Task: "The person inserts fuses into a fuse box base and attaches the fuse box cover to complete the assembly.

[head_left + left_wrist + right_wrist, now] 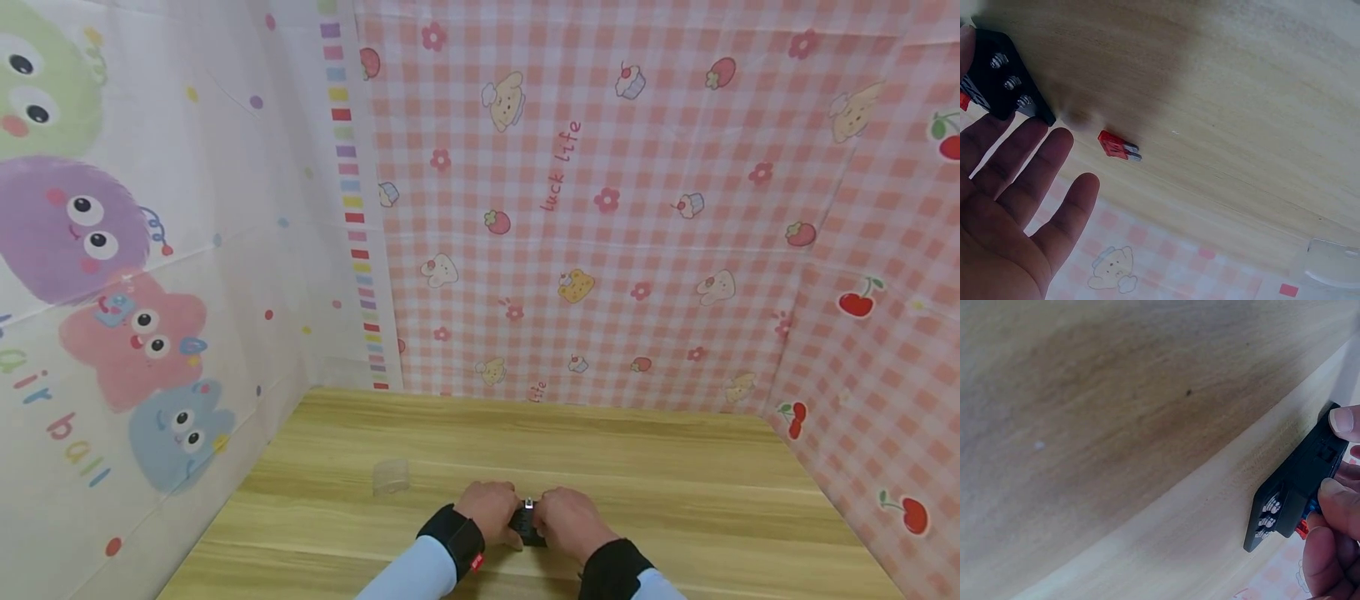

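Between both hands on the wooden table is a black fuse block (pixel 1297 465) with several metal screw terminals (pixel 1268 520) at one end. My left hand (pixel 487 510) holds its left side, thumb on one face and fingertips (pixel 1035 128) against the edge. My right hand (pixel 572 518) is at the block's other side, its thumb and index finger pinching a small blue piece, apparently a blade fuse (pixel 1314 506), mostly covered by the fingers. A red blade fuse (pixel 1302 529) shows beside it in the block. Another red blade fuse (pixel 1113 145) lies loose near my left fingertips.
A clear plastic cover (pixel 392 477) lies on the wooden table (pixel 675 467), left of and beyond the hands. Patterned cloths (pixel 600 233) hang behind and on both sides of the table.
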The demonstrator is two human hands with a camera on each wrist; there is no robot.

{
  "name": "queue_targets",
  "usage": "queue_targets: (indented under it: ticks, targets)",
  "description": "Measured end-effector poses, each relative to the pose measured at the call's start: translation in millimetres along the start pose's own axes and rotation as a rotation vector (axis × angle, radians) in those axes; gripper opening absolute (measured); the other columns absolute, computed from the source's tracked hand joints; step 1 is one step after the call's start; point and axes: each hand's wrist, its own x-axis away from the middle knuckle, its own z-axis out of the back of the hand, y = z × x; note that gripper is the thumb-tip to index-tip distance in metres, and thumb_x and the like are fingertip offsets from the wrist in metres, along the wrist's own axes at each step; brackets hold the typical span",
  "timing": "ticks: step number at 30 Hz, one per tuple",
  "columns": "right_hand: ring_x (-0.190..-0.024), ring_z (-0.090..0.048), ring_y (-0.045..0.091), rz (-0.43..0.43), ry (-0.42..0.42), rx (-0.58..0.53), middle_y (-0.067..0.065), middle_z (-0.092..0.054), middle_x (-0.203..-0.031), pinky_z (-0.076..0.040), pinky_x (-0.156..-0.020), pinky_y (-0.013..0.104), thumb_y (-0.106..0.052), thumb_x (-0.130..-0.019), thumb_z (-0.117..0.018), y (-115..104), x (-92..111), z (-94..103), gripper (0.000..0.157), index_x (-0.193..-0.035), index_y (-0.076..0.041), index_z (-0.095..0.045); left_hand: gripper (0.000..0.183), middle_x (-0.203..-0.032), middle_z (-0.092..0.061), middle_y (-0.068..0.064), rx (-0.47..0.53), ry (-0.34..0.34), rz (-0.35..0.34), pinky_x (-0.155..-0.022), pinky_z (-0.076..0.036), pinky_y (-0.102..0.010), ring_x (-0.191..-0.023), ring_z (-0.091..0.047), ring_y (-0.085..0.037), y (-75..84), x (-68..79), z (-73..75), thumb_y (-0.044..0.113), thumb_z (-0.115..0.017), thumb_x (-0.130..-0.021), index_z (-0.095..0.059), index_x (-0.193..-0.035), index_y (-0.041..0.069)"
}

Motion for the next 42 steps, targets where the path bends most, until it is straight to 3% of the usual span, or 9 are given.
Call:
queue_targets:
  ticks: [9,19,29,42]
  targets:
    - [-0.059,-0.049,0.004,0.007,0.004,0.015,-0.009,-0.059,-0.066,-0.045,-0.058,0.026,-0.002,-0.077,-0.078,-0.6,0.8,-1.0,0.018,-0.067,-0.014,-0.071,0.038,-0.076,-0.053,0.008,-0.001,-0.009,0.007,-0.062,-0.041,-0.028,-0.066,-0.05,-0.008,0.3,-0.2,1.1,0.048,-0.087,-0.071,-0.076,-0.09,0.018]
    - [-0.062,-0.046,0.005,-0.051,-0.015,-0.05,-0.012,-0.058,-0.069,-0.041,-0.06,0.027,-0.007,-0.08,-0.079,1.0,3.5,0.7,0.013,-0.072,-0.016,-0.073,0.038,-0.077,-0.055,0.008,-0.007,-0.011,-0.003,-0.063,-0.041,-0.029,-0.068,-0.052,-0.008,1.4,2.6,8.9,0.048,-0.087,-0.071,-0.076,-0.091,0.018]
    - [-0.062,-0.047,0.006,-0.039,0.014,-0.021,-0.011,-0.06,-0.068,-0.041,-0.059,0.028,-0.008,-0.079,-0.08,0.9,6.3,-0.6,0.014,-0.072,-0.017,-0.073,0.039,-0.076,-0.054,0.008,-0.03,-0.007,-0.001,-0.063,-0.042,-0.029,-0.067,-0.052,-0.008,0.8,-1.0,-0.6,0.05,-0.086,-0.071,-0.074,-0.09,0.018]
    - [-0.063,-0.049,0.004,-0.053,0.002,-0.042,-0.012,-0.061,-0.069,-0.043,-0.059,0.029,-0.006,-0.078,-0.079,1.6,4.9,-1.3,0.014,-0.072,-0.017,-0.073,0.041,-0.077,-0.055,0.008,-0.049,-0.011,-0.004,-0.063,-0.042,-0.029,-0.069,-0.053,-0.008,0.7,-1.4,-0.3,0.051,-0.085,-0.071,-0.074,-0.091,0.018]
